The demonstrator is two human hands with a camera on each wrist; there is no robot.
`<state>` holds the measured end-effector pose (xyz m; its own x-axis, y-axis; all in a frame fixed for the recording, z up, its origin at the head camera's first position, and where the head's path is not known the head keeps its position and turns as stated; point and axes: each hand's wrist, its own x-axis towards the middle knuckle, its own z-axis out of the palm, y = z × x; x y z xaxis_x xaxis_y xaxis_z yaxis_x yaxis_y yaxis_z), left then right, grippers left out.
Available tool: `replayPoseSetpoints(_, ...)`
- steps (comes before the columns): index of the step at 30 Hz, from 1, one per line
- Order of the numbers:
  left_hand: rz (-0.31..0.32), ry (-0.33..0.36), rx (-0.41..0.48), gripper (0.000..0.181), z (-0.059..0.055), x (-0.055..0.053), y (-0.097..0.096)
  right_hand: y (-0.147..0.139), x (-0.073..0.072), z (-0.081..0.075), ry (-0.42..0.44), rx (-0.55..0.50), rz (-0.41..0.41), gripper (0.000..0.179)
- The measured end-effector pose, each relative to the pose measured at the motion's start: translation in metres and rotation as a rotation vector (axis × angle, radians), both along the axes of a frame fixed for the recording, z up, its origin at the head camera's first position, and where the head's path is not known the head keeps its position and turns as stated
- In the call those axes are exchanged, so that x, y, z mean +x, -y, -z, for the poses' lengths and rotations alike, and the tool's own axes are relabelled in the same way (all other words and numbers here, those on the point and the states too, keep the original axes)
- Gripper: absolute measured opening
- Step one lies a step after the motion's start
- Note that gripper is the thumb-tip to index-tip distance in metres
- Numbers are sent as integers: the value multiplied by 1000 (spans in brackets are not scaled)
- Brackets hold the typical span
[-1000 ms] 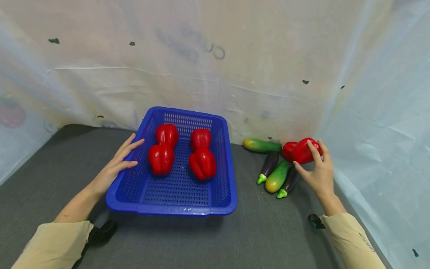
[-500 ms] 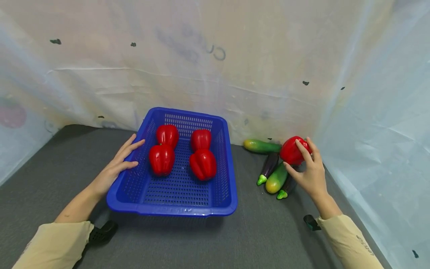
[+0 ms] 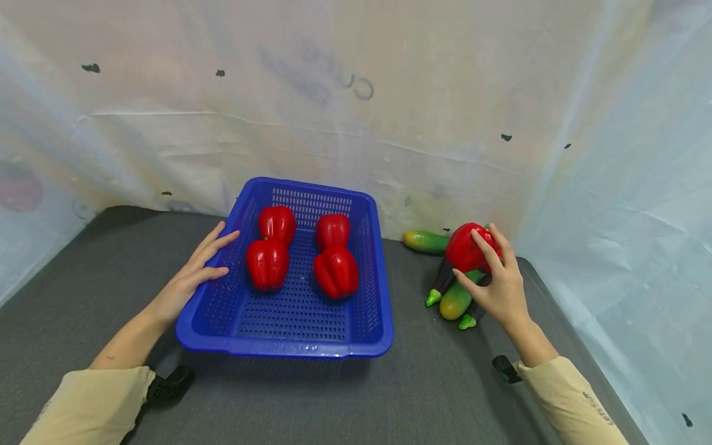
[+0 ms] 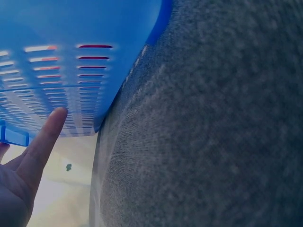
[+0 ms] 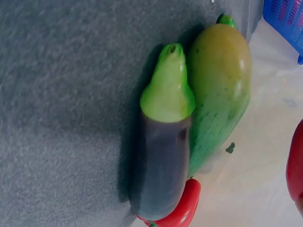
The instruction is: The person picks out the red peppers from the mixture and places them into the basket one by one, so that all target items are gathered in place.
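My right hand (image 3: 497, 287) pinches a glossy red bell pepper (image 3: 466, 248) between thumb and fingers, above a cluster of vegetables. In the right wrist view this bell pepper (image 5: 295, 163) shows only partly at the right edge. My left hand (image 3: 186, 278) rests on the left rim of a blue plastic basket (image 3: 289, 347); its fingers are fairly straight. The left wrist view has one finger (image 4: 47, 137) alongside the basket's slotted outer wall (image 4: 71, 28). Inside the basket, several red bell peppers, including a front left one (image 3: 267, 264) and a front right one (image 3: 336, 272), lie in two pairs.
Below the held pepper lie a green-yellow cucumber (image 3: 455, 303) and two dark eggplants, one (image 5: 163, 161) near in the right wrist view. Another cucumber (image 3: 424, 241) lies by the sheeted back wall (image 3: 356, 142). A red pepper (image 5: 182, 208) peeks from behind the eggplant. Grey cloth (image 3: 411, 383) covers the table.
My right hand has moved left with the bell pepper, which now overlaps the back cucumber in the head view. The left hand and basket have stayed in place.
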<state>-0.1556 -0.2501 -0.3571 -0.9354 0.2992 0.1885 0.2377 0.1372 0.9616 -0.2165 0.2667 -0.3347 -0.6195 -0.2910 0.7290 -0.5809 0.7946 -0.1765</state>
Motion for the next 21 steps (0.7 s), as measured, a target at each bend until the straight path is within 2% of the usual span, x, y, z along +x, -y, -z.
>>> replayPoseSetpoints(4,-5,6,0,55,0,0,0,4,1,0,15,1,-9,85)
replayPoseSetpoints(12,-10,10,1,55,0,0,0,17,4,-5,28,12,-79,83)
replayPoseSetpoints(21,-10,21,9,55,0,0,1,33,6,-8,0,18,-156,83)
